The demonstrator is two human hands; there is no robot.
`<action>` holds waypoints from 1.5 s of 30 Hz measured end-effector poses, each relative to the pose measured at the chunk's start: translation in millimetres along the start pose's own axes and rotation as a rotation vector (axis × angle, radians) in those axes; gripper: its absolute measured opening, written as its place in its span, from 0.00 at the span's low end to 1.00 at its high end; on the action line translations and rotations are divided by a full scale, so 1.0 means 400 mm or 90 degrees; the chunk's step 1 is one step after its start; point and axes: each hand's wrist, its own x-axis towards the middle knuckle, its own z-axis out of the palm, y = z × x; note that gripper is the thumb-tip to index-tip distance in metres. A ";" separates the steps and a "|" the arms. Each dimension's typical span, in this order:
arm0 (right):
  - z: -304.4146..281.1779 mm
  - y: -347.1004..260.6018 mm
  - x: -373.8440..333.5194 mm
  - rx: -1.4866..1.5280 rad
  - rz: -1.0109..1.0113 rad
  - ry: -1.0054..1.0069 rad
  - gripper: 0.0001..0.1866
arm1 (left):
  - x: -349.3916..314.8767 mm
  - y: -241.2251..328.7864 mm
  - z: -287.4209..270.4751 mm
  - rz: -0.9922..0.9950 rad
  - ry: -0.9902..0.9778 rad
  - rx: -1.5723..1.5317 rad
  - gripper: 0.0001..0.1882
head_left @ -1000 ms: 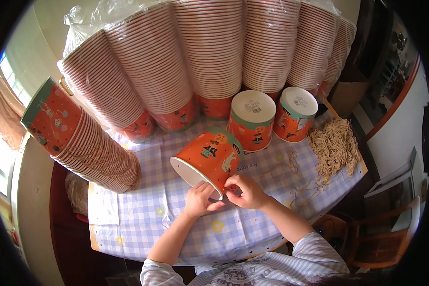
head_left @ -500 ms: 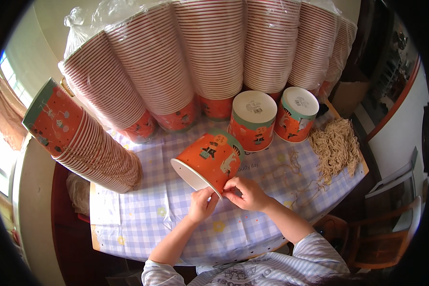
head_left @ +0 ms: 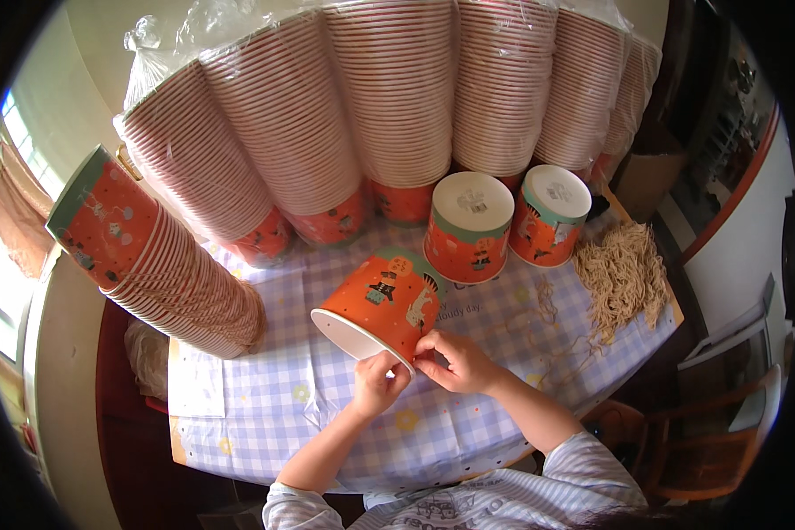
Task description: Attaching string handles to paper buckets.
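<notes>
An orange paper bucket (head_left: pixel 375 305) with a green band round its base and printed figures lies tilted over the tablecloth, its white-rimmed mouth turned toward me and to the left. My left hand (head_left: pixel 381 384) is closed on the lower rim, the fingers partly inside the mouth. On the outer wall close to that rim, my right hand (head_left: pixel 455 360) pinches, thumb and fingertips together; anything between them is too small to see. Beyond the held bucket, two similar buckets, one nearer (head_left: pixel 470 231) and one farther right (head_left: pixel 549 216), stand upside down, white bases up.
Tall nested stacks of buckets (head_left: pixel 389 97) in clear plastic line the back. At left leans another bucket stack (head_left: pixel 172 265). A heap of beige cord (head_left: pixel 623 274) lies at the right, with loose strands (head_left: pixel 561 353) beside it. A checked cloth (head_left: pixel 274 415) covers the table.
The held bucket has shifted slightly left and down, its rim dipping a little lower. Both hands remain at the rim, in nearly the same place.
</notes>
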 end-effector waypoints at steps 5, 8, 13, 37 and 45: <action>0.011 -0.012 -0.002 0.070 0.050 0.020 0.18 | -0.021 -0.016 0.012 -0.137 0.084 -0.170 0.07; 0.034 -0.013 -0.004 -0.018 0.039 0.084 0.18 | -0.025 -0.024 0.003 -0.120 0.101 -0.194 0.08; 0.043 -0.013 -0.007 -0.289 -0.010 0.064 0.12 | 0.006 0.016 -0.017 -0.008 0.147 -0.156 0.10; -0.025 -0.041 0.175 0.156 0.349 -0.235 0.19 | 0.221 0.105 -0.116 -0.122 -0.033 -0.008 0.04; -0.255 -0.035 0.162 0.256 0.289 -0.017 0.09 | 0.229 0.077 -0.105 -0.069 -0.083 0.246 0.04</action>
